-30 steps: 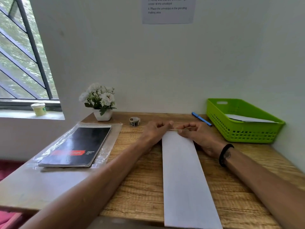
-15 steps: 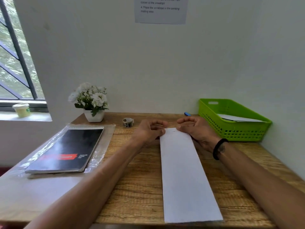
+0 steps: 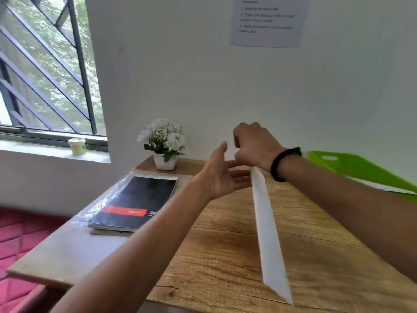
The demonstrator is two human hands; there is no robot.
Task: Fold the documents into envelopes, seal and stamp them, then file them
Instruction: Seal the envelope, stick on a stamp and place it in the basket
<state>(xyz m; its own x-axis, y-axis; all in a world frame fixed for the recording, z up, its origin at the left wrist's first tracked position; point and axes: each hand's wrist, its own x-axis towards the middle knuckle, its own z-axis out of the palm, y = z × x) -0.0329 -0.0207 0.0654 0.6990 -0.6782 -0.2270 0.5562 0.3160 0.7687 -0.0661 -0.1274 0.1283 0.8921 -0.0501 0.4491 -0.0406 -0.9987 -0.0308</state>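
Envelope (image 3: 268,231) now lifted, under right hand (image 3: 255,146)

The right hand (image 3: 253,146), which a second ago pressed the far end of the folded paper (image 3: 267,224) flat on the desk (image 3: 225,245), has risen and now grips that end in the air. The paper has tipped up on edge, showing as a narrow strip. The left hand (image 3: 222,177) has let go and spread open, palm up, beside it.
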